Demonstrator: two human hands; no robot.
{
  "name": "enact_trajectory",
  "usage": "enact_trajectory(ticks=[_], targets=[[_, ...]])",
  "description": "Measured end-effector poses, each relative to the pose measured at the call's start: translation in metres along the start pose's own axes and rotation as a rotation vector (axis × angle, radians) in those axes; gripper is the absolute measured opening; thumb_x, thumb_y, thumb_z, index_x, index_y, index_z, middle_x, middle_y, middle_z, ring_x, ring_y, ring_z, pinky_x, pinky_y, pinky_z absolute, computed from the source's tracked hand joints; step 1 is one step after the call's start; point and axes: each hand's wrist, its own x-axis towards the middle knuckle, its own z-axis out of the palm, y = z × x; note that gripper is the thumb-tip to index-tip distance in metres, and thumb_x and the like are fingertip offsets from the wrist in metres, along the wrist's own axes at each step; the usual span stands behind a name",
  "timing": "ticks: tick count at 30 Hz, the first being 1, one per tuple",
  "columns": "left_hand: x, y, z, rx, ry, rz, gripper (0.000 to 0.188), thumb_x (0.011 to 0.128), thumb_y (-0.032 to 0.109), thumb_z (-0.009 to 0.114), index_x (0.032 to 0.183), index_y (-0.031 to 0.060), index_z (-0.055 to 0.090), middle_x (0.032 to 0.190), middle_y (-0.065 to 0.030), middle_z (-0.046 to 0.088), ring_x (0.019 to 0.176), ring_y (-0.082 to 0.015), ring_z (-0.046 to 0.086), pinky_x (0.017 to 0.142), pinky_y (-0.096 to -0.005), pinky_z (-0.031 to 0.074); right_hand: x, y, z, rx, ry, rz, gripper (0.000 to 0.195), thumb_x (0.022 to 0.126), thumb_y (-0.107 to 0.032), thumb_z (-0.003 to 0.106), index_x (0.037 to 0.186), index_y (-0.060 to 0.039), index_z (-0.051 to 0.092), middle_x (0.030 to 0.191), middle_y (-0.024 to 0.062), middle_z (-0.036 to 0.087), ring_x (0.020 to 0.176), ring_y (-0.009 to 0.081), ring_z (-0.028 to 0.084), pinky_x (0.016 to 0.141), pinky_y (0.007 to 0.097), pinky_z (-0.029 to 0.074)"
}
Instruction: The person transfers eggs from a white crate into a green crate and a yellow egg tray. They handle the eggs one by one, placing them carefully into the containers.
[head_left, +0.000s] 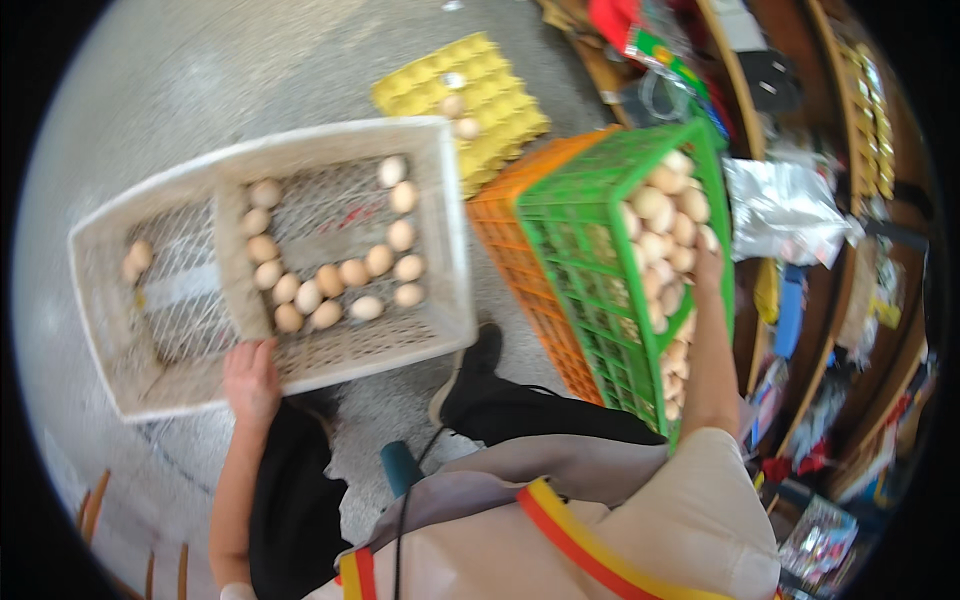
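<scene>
My left hand (253, 381) rests over the near rim of a white plastic crate (463, 247), its fingers bent inside the wall. A divider splits that crate. Many brown and pale eggs (330, 280) line the right section's floor, and a few eggs (141, 256) lie in the left section. At the right, my right hand (706, 264) reaches into a green plastic crate (581, 292) heaped with eggs (661, 217). A pale egg (707, 238) is at its fingertips; whether the hand grips it is hard to tell. The green crate stands against an orange plastic crate (517, 277).
Beyond the crates, a yellow egg tray (487, 90) with a few eggs (468, 128) lies on the grey floor. Wooden shelves (840, 300) with packaged goods run along the right side. My foot in a dark shoe (484, 349) is between the crates. Wooden sticks or legs (96, 506) show at lower left.
</scene>
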Motion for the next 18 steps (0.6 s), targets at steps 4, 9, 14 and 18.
enact_trajectory(ticks=[4, 9, 14, 18], targets=[[-0.005, -0.006, -0.012, -0.026, -0.003, 0.002, 0.027, 0.068, -0.001, 0.061, 0.094, 0.0033, 0.062, 0.086, -0.0085, 0.058, 0.081, -0.0263, 0.056, 0.072, -0.0374, 0.044, -0.084, -0.114, -0.011, -0.382, -0.183, 0.08, 0.066, 0.083, -0.044, 0.065, 0.134, -0.0065, 0.045, 0.122, 0.0185, 0.054, 0.101, 0.0302, 0.058, 0.068, 0.0396, 0.056], [-0.01, -0.003, -0.013, 0.014, -0.005, -0.01, 0.028, 0.067, -0.002, 0.062, 0.095, 0.0028, 0.062, 0.086, -0.008, 0.058, 0.082, -0.0251, 0.057, 0.072, -0.0365, 0.044, -0.205, -0.278, 0.009, 0.095, -0.381, -0.603, 0.04, 0.091, -0.018, 0.056, 0.128, -0.0025, 0.052, 0.12, 0.0132, 0.057, 0.105, 0.0199, 0.058, 0.087, 0.0323, 0.047], [-0.002, -0.001, -0.01, -0.014, 0.027, -0.008, 0.027, 0.068, -0.001, 0.063, 0.094, 0.0027, 0.062, 0.086, -0.008, 0.059, 0.082, -0.0249, 0.057, 0.071, -0.0359, 0.044, -0.328, -0.344, 0.191, -0.084, -1.175, -0.82, 0.048, 0.089, -0.025, 0.058, 0.131, -0.005, 0.048, 0.122, 0.0228, 0.055, 0.114, 0.0339, 0.054, 0.096, 0.0371, 0.043], [0.001, 0.0, -0.011, -0.049, 0.043, 0.001, 0.028, 0.067, -0.002, 0.062, 0.095, 0.0022, 0.062, 0.087, -0.0083, 0.059, 0.082, -0.0253, 0.057, 0.071, -0.0362, 0.044, -0.328, -0.306, 0.344, -0.475, -0.957, -0.723, 0.052, 0.087, -0.027, 0.061, 0.134, -0.0088, 0.046, 0.126, 0.0238, 0.051, 0.116, 0.0386, 0.052, 0.098, 0.043, 0.043]])
